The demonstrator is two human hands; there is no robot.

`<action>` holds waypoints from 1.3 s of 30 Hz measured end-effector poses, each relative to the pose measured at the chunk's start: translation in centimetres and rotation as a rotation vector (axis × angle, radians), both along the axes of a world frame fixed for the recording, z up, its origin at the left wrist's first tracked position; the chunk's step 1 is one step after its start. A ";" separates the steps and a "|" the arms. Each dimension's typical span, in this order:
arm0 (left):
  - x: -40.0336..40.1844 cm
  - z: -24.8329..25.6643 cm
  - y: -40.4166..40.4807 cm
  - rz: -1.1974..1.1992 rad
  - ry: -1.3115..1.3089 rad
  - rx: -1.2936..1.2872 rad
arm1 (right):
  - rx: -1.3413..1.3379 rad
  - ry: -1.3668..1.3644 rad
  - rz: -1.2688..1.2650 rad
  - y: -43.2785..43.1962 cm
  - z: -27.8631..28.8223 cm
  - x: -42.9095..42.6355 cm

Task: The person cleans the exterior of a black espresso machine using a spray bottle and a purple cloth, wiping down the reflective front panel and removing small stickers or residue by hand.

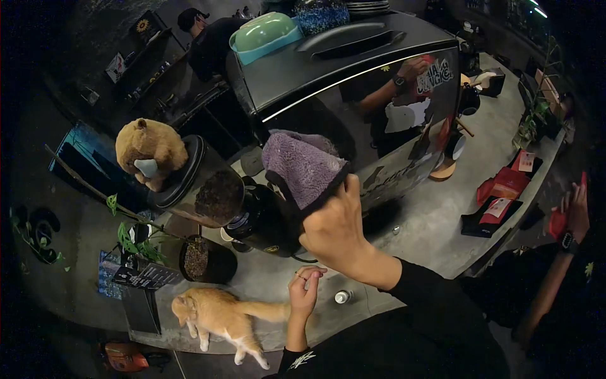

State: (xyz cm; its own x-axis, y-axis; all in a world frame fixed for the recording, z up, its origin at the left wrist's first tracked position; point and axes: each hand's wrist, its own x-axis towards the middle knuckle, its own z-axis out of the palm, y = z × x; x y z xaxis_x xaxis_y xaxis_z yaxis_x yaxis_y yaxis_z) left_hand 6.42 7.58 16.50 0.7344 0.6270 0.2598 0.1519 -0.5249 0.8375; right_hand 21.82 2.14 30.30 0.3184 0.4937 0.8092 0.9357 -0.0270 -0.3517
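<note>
A grey-purple microfibre cloth with a black edge (305,166) is gripped in my right hand (336,227), raised in front of the glossy dark side panel of a large machine (369,118). Beneath it, my left hand (304,289) is raised over the counter with bent fingers and a ring, and no object shows in it. An orange and white cat (215,312) lies on its side on the concrete counter (402,265), its tail reaching towards my left wrist. A small white-capped bottle (343,297) is right of that hand. The panel reflects an arm with a watch.
Left of the machine is a coffee grinder (270,218) with a bean hopper (220,199) and a plush animal (154,151) on its lid. A potted plant (208,260) is near the cat. Red and black packets (504,184) lie right. One person (208,42) is behind; another person's arm (549,279) is right.
</note>
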 end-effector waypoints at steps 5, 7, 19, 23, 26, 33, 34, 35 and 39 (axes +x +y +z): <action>0.0 0.0 -0.3 0.002 -0.017 0.007 | 0.213 0.001 -0.042 0.4 -1.9 -0.1; 0.0 0.0 -0.2 0.021 0.005 0.023 | -0.042 0.058 0.002 0.2 -0.6 -0.4; -0.4 -1.3 0.3 0.018 -0.074 -0.046 | 0.253 -0.033 -0.082 2.4 0.9 1.0; -0.4 -1.3 0.2 0.012 -0.092 -0.019 | 0.203 0.067 -0.210 -0.1 -0.9 3.5; -0.8 -1.7 0.8 0.044 -0.086 -0.054 | 0.252 0.011 -0.113 2.6 -1.9 1.6; -0.9 -0.7 0.2 0.058 -0.073 -0.045 | -0.067 -0.223 -0.359 -0.8 -1.2 5.0; -1.2 -1.1 0.2 0.082 -0.088 -0.059 | 0.043 -0.019 -0.210 -0.5 -0.5 5.2; -1.2 -1.4 0.3 0.077 -0.091 -0.061 | 0.153 0.185 -0.058 0.2 0.5 4.9; -0.2 -1.2 0.3 0.045 -0.058 -0.045 | 0.328 -0.164 -0.024 2.9 0.0 2.9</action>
